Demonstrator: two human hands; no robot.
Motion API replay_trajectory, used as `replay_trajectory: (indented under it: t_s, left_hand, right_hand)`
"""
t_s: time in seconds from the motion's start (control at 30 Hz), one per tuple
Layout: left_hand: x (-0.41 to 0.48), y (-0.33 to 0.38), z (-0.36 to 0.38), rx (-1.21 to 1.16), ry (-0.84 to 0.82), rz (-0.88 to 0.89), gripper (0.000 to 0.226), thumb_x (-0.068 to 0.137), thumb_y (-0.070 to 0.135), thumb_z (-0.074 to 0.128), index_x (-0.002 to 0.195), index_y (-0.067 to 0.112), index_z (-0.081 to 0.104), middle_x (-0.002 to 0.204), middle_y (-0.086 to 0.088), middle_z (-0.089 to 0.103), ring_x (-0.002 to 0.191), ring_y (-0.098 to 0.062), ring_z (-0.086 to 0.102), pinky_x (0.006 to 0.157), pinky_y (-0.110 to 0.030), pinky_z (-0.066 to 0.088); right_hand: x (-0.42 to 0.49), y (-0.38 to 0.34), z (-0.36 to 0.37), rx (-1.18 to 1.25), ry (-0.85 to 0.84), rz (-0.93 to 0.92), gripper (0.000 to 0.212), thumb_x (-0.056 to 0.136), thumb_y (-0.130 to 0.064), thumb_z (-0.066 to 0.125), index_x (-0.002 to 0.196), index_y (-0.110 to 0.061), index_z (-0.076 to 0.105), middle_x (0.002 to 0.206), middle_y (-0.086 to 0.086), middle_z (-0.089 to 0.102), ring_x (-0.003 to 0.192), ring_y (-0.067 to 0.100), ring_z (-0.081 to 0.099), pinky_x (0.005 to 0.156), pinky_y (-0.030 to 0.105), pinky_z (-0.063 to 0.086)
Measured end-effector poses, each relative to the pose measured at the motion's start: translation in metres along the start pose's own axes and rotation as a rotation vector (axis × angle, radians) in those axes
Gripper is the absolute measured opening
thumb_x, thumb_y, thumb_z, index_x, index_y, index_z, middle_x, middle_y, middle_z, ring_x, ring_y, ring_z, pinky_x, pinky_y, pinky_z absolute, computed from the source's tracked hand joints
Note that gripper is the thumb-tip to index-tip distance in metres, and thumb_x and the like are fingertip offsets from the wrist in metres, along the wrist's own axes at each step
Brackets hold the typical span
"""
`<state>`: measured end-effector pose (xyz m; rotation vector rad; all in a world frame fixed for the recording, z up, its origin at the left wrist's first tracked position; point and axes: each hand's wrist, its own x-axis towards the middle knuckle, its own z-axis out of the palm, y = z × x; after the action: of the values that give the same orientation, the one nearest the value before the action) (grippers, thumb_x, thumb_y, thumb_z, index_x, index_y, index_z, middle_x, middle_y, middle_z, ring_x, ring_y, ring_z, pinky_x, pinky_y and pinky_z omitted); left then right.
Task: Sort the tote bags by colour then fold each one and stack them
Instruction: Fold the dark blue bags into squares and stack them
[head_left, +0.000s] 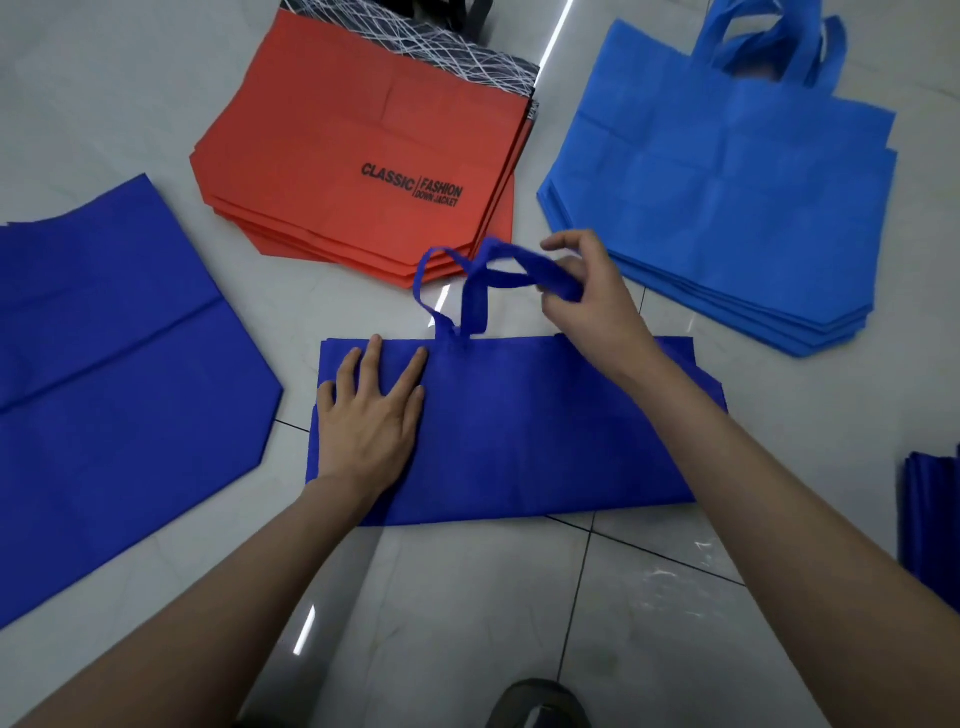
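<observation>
A dark blue tote bag (524, 436) lies folded in half lengthwise on the tiled floor in front of me. My left hand (371, 410) presses flat on its left part, fingers spread. My right hand (587, 291) pinches the bag's dark blue handles (483, 265), which stick up past the far edge. A stack of red bags (332, 171) printed "CLASSIC FASHION" lies at the back centre. A stack of light blue bags (727, 192) lies at the back right, handles pointing away. A dark blue pile (109, 374) lies flat at the left.
A black-and-white patterned bag (431, 36) shows under the red stack's far edge. More dark blue fabric (935, 514) sits at the right border. A dark shoe tip (540, 706) shows at the bottom. The grey tiles (467, 623) are glossy.
</observation>
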<state>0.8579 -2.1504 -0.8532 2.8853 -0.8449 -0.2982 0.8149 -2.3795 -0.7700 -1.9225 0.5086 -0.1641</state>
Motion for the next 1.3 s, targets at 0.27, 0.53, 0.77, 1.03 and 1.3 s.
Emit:
replay_trajectory:
  t_s: [0.27,0.53,0.77,1.03,1.3]
  left_hand:
    - [-0.008,0.01,-0.014,0.129,0.013,0.005,0.046,0.094,0.042,0.044,0.136,0.023,0.048,0.12,-0.023,0.05,0.096,-0.04,0.048,0.076,-0.045,0.042]
    - [0.019,0.024,-0.04,-0.14,0.064,-0.094,0.028,0.097,0.03,0.042,0.098,0.009,0.061,0.099,-0.01,0.056,0.087,-0.025,0.05,0.077,-0.036,0.035]
    - [0.072,0.066,-0.048,-0.619,-0.492,-0.133,0.036,0.085,0.04,0.065,0.093,0.006,0.063,0.093,-0.008,0.066,0.083,-0.025,0.061,0.074,-0.036,0.051]
    - [0.062,0.053,-0.036,-1.081,-0.479,-0.274,0.023,0.092,0.025,0.059,0.094,0.004,0.064,0.1,-0.016,0.068,0.081,-0.023,0.066,0.069,-0.034,0.055]
    - [0.047,0.036,-0.027,-1.324,-0.594,-0.506,0.028,0.093,0.023,0.056,0.106,-0.001,0.062,0.107,-0.016,0.067,0.09,-0.025,0.066,0.069,-0.029,0.059]
  right_hand:
    - [-0.1,0.082,0.01,-0.806,0.048,-0.404,0.044,0.065,0.009,0.053,0.102,-0.01,0.067,0.099,0.011,0.059,0.108,0.024,0.044,0.107,0.048,0.028]
    - [-0.122,0.12,0.031,-0.755,0.136,-0.25,0.04,0.084,-0.004,0.036,0.118,-0.011,0.057,0.134,0.01,0.055,0.129,0.033,0.041,0.104,0.05,0.037]
    - [-0.1,0.123,0.011,-0.752,-0.01,-0.389,0.04,0.085,-0.003,0.037,0.116,-0.012,0.06,0.135,0.008,0.054,0.133,0.03,0.035,0.107,0.05,0.031]
    - [-0.105,0.112,0.015,-1.006,-0.041,-0.542,0.069,0.073,-0.004,0.033,0.139,-0.026,0.038,0.142,-0.005,0.048,0.138,0.029,0.026,0.109,0.058,0.012]
    - [-0.109,0.121,-0.016,-0.887,-0.323,-0.275,0.073,0.078,-0.028,0.031,0.149,-0.036,0.015,0.155,-0.017,0.012,0.145,0.014,-0.002,0.115,0.049,0.002]
